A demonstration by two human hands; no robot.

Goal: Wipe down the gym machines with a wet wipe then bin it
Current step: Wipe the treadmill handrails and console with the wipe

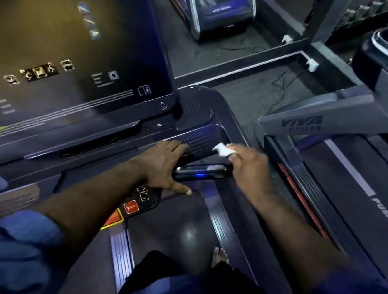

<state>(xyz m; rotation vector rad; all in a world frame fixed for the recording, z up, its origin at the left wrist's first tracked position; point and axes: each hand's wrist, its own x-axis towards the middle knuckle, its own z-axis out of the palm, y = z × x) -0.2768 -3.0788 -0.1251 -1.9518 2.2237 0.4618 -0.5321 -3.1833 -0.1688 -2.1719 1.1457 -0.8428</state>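
Treadmill console [198,136]: left hand [163,162], right hand [250,166], one wipe [222,150]

- Right hand [250,169] pinches the white wet wipe [223,150] at the ribbed corner of the treadmill console [198,145].
- Left hand [162,165] lies flat beside it, fingers straight, against the glossy handle [200,172].
- Red stop button [131,208] just below.

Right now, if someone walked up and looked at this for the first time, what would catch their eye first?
The big dark console screen fills the upper left, dotted with pale icons and text. Below it, near centre, the right hand pinches a white wet wipe at the console tray's right edge, while the left hand rests beside it over the glossy handle. A red STOP button sits just under the left hand.
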